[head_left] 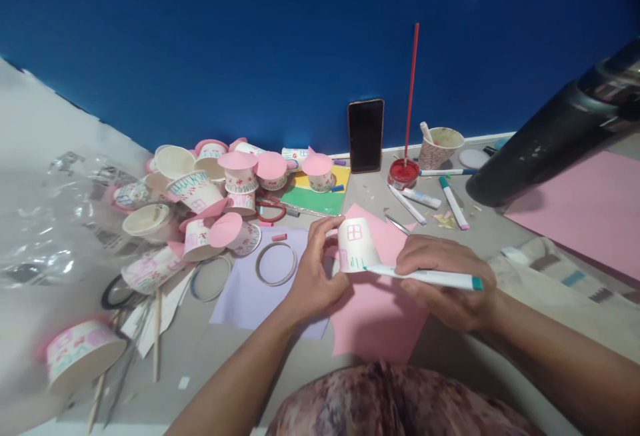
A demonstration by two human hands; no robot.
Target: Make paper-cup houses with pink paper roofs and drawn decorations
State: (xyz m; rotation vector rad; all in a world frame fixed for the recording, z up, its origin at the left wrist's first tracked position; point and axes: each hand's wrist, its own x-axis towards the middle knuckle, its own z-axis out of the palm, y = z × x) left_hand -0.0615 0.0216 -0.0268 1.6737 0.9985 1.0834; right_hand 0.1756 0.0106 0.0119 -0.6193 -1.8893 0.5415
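Your left hand (313, 276) has thumb and fingers clamped on the left side of the cup (356, 244), held just over the pink paper (375, 319), while the pen (430, 278) tip touches its lower edge, your right hand (445, 283) curled tight round the barrel.

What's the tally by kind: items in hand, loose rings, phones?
Paper cup, in left hand: 1
Marker, in right hand: 1
Rings lying flat: 3 (pale ring, bluish ring, black ring)
Phone, propped upright: 1
Total: 6
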